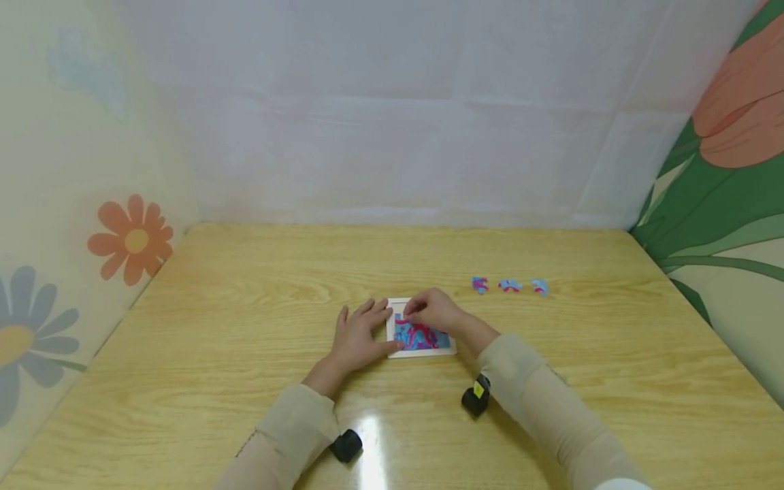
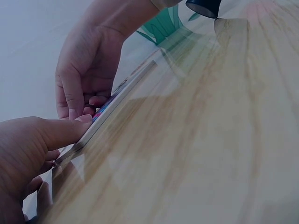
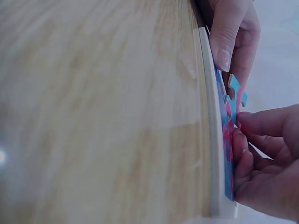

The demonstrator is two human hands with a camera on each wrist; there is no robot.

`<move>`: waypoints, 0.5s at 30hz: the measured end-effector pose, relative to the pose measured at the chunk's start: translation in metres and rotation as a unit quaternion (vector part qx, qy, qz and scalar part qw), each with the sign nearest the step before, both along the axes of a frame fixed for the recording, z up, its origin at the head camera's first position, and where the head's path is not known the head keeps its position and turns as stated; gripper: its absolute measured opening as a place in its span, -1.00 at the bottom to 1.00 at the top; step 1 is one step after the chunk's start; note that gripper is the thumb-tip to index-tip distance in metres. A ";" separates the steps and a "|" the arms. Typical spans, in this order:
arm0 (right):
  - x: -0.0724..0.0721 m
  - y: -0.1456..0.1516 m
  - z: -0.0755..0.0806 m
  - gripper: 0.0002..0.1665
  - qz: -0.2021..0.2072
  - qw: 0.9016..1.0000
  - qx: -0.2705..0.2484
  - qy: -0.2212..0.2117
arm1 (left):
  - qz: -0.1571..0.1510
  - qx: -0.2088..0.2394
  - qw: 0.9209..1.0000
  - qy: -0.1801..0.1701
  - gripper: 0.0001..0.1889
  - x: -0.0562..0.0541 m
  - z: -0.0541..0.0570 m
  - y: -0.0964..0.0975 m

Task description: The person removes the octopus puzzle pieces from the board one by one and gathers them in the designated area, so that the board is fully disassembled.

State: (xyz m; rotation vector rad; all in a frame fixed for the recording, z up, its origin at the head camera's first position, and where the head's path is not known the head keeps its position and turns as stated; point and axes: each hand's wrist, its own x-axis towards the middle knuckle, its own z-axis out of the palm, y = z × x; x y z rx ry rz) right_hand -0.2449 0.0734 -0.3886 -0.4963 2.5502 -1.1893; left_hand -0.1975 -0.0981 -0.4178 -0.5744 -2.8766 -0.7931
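A small jigsaw puzzle (image 1: 422,338) in blue and pink lies inside a white frame (image 1: 429,354) on the table. My left hand (image 1: 358,340) spreads along the frame's left side, its thumb over the near left corner and its fingertips by the far left corner. Above the puzzle's far part, my right hand (image 1: 436,311) pinches a light blue and pink jigsaw piece (image 3: 236,95) between thumb and fingers. In the right wrist view that piece stands tilted up from the puzzle surface. The right hand covers the frame's far right area in the head view.
Three loose jigsaw pieces lie in a row beyond the frame to the right: a purple-pink one (image 1: 480,284), a middle one (image 1: 510,286) and a light blue one (image 1: 540,286). A white cloth (image 1: 392,136) hangs behind the wooden table (image 1: 257,272). Flower-painted walls flank both sides.
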 end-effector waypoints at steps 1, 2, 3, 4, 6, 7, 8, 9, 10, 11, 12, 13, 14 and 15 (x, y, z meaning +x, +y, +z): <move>0.000 0.000 0.000 -0.93 -0.003 1.000 -0.001 0.000 | 0.000 0.000 1.000 0.000 -0.32 0.000 0.000 0.000; 0.000 0.000 0.000 -0.93 -0.005 1.000 -0.002 0.002 | 0.000 -0.001 1.000 0.000 -0.32 0.000 0.000 0.000; 0.000 0.000 0.000 -0.93 -0.009 1.000 -0.004 0.001 | 0.000 0.000 1.000 0.000 -0.32 0.000 0.000 0.000; 0.001 0.000 -0.001 -0.93 -0.012 1.000 -0.006 0.002 | 0.000 0.001 1.000 0.000 -0.31 0.000 0.000 0.000; 0.001 0.000 -0.001 -0.94 -0.019 1.000 -0.009 0.003 | 0.000 0.003 1.000 0.001 -0.31 0.000 0.000 0.000; 0.001 0.000 -0.001 -0.95 -0.022 1.000 -0.011 0.003 | 0.000 0.004 1.000 0.001 -0.31 0.001 0.000 0.000; 0.001 0.000 -0.001 -0.95 -0.025 1.000 -0.012 0.003 | 0.001 0.004 1.000 0.001 -0.31 0.001 0.000 0.000; 0.002 0.000 -0.001 -0.95 -0.027 1.000 -0.014 0.005 | 0.000 0.006 1.000 0.002 -0.31 0.000 0.000 0.000; 0.002 0.000 -0.001 -0.95 -0.030 0.999 -0.014 0.006 | 0.000 0.006 1.000 0.002 -0.31 0.000 0.000 0.000; 0.002 0.000 -0.001 -0.96 -0.032 0.999 -0.016 0.006 | 0.000 0.006 1.000 0.002 -0.31 0.000 0.000 0.000; 0.002 0.000 -0.001 -0.96 -0.034 0.999 -0.019 0.006 | 0.000 0.005 1.000 0.002 -0.30 0.000 0.000 0.000; 0.003 0.000 -0.001 -0.96 -0.036 0.999 -0.022 0.006 | -0.001 0.004 1.000 0.002 -0.30 0.000 0.000 0.000; 0.003 0.000 -0.001 -0.96 -0.038 0.999 -0.026 0.006 | -0.002 0.003 1.000 0.002 -0.30 -0.001 0.000 0.000; 0.003 0.000 -0.001 -0.96 -0.039 0.999 -0.030 0.006 | -0.003 0.003 1.000 0.002 -0.30 -0.001 -0.001 0.000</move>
